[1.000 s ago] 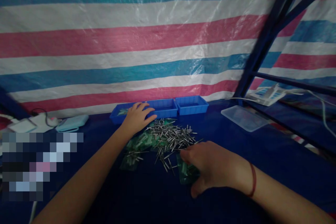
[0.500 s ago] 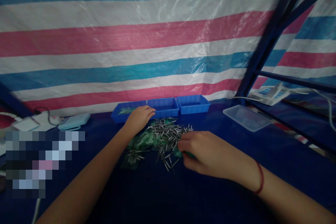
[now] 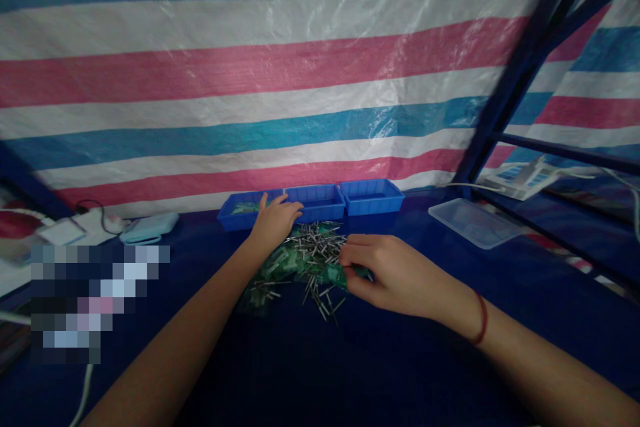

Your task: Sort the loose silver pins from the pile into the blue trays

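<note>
A loose pile of thin metal pins (image 3: 317, 243) lies on the blue table, mixed with small green plastic bags (image 3: 283, 263). My left hand (image 3: 276, 217), fingers spread, is over the back edge of the pile, in front of the blue bins, and holds nothing visible. At the pile's right side my right hand (image 3: 383, 273) pinches a green bag (image 3: 335, 275) between thumb and fingers. The left blue bin (image 3: 230, 217) has green bags in it. Beside it stand a middle blue bin (image 3: 323, 212) and a right blue bin (image 3: 375, 205).
A clear plastic lid (image 3: 475, 222) lies at the right. Farther right are a white device (image 3: 525, 177) with cables and a dark blue metal frame (image 3: 505, 100). At the left are a light blue case (image 3: 150, 228) and a white power strip (image 3: 90, 227). Striped sheeting hangs behind.
My left hand's fingers have spread apart. My right hand has moved slightly up, and more of the green bag at its fingertips shows. The view has shifted a little.
</note>
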Tool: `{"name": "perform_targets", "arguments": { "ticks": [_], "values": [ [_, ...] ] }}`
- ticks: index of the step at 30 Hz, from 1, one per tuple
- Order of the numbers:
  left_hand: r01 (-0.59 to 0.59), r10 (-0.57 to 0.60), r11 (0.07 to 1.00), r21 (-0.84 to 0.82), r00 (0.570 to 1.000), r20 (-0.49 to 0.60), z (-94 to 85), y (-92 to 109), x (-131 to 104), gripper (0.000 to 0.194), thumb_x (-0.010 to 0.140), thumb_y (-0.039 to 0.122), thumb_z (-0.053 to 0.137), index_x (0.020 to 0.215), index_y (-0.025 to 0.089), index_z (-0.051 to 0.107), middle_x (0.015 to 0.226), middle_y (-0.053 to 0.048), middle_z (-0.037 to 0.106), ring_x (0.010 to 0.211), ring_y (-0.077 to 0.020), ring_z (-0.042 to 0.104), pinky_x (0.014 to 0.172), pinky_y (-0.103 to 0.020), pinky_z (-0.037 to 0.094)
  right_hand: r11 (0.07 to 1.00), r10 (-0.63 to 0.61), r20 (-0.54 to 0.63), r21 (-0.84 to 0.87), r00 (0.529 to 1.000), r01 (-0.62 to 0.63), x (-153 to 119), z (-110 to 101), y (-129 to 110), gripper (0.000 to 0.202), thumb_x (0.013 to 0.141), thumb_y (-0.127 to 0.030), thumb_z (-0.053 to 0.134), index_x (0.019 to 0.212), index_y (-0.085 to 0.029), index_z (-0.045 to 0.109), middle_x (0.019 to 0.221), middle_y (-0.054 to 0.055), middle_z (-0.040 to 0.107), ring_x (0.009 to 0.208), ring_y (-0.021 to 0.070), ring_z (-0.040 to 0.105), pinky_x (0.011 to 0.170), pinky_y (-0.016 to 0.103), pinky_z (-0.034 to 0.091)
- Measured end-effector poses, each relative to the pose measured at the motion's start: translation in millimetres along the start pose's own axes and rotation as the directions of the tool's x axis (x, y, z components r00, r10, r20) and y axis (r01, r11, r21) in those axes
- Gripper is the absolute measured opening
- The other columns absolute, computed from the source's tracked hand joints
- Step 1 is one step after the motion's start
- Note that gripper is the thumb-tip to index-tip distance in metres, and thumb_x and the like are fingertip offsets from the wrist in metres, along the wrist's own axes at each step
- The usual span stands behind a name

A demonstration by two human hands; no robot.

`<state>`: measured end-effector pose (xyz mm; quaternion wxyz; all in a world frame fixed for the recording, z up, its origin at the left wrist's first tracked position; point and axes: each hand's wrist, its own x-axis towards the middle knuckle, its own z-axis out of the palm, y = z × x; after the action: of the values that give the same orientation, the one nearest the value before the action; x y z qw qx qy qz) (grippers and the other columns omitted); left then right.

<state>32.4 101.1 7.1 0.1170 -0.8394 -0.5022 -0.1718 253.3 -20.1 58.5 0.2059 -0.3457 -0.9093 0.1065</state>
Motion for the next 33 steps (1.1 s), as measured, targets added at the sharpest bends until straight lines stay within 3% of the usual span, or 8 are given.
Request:
{"name": "perform_targets", "arguments": {
  "ticks": [8,13,15,17,20,27,31,33],
  "values": [
    [-0.004,0.005,0.995,-0.098,1.0,0.011,-2.1,-5,3,0.02,0.089,0.023,0.049,0.102,0.021,0.064,0.11,-0.007,0.067,0.122,-0.0297,0.045,0.105,-0.058,0.015,1.0,-0.006,-0.007,0.004,1.0,0.006,0,0,0,0.01,0.078,-0.014,0.044,0.07,-0.018,0.048,0.072,0.001,0.051,0.066,0.0122,0.05,0.06,0.028,0.034],
    [-0.018,-0.004,0.96,-0.281,0.997,-0.081,-18.4,28,-14,0.039,0.095,0.036,0.035,0.127,0.018,0.047,0.129,-0.009,0.054,0.127,-0.0246,0.04,0.105,-0.044,0.028,0.997,0.015,-0.153,0.073,0.988,-0.004,1,3,3,0.012,0.084,-0.015,0.039,0.08,-0.018,0.05,0.074,0.001,0.053,0.064,0.0119,0.049,0.061,0.027,0.035],
    [0.023,-0.098,0.73,-0.684,0.993,-0.072,-28.4,49,-31,0.046,0.098,0.036,0.016,0.125,0.017,0.048,0.118,-0.01,0.06,0.113,-0.0202,0.053,0.097,-0.037,0.039,0.992,0.051,-0.211,0.125,0.976,-0.025,2,5,5,0.013,0.087,-0.017,0.038,0.085,-0.017,0.05,0.072,0.0,0.053,0.06,0.0108,0.048,0.059,0.026,0.035],
    [0.071,-0.079,0.528,-0.847,0.996,0.035,-37.7,68,-50,0.049,0.097,0.042,0.016,0.116,0.018,0.054,0.109,-0.008,0.064,0.1,-0.0201,0.06,0.087,-0.035,0.046,0.982,0.088,-0.257,0.187,0.962,-0.04,2,8,5,0.013,0.089,-0.018,0.038,0.089,-0.017,0.051,0.071,-0.001,0.054,0.058,0.0095,0.048,0.057,0.025,0.035],
    [0.182,-0.086,0.522,-0.833,0.983,0.161,-46.2,85,-72,0.027,0.084,0.043,0.054,0.096,0.02,0.06,0.088,-0.003,0.066,0.079,-0.0195,0.06,0.07,-0.03,0.047,0.959,0.12,-0.302,0.282,0.946,-0.032,3,13,4,0.012,0.089,-0.018,0.041,0.09,-0.017,0.053,0.072,-0.002,0.056,0.06,0.0084,0.05,0.057,0.023,0.037],
    [0.328,-0.288,0.317,-0.89,0.927,0.239,-47.8,84,-76,0.02,0.079,0.037,0.058,0.074,0.017,0.058,0.069,0.001,0.06,0.065,-0.0155,0.054,0.061,-0.026,0.043,0.714,0.31,-0.195,0.694,0.931,-0.092,10,37,3,0.018,0.078,-0.03,0.062,0.09,-0.017,0.056,0.073,-0.002,0.058,0.059,0.0093,0.052,0.053,0.022,0.04],
    [0.353,-0.288,0.111,-0.929,0.906,0.31,-45.7,86,-79,0.022,0.078,0.039,0.061,0.08,0.017,0.06,0.077,-0.001,0.062,0.072,-0.0158,0.056,0.068,-0.026,0.045,0.591,0.341,-0.137,0.801,0.93,-0.099,13,43,2,0.013,0.075,-0.025,0.065,0.08,-0.016,0.056,0.068,-0.001,0.059,0.058,0.0103,0.054,0.053,0.024,0.044],
    [0.367,-0.295,-0.072,-0.927,0.88,0.372,-44.2,88,-80,0.033,0.079,0.048,0.059,0.09,0.017,0.06,0.089,-0.004,0.063,0.078,-0.0168,0.058,0.07,-0.027,0.047,0.693,0.349,-0.262,0.718,0.9,-0.06,12,41,2,0.012,0.076,-0.021,0.064,0.071,-0.017,0.055,0.063,-0.002,0.057,0.056,0.0102,0.054,0.052,0.024,0.043]
  ]
}}
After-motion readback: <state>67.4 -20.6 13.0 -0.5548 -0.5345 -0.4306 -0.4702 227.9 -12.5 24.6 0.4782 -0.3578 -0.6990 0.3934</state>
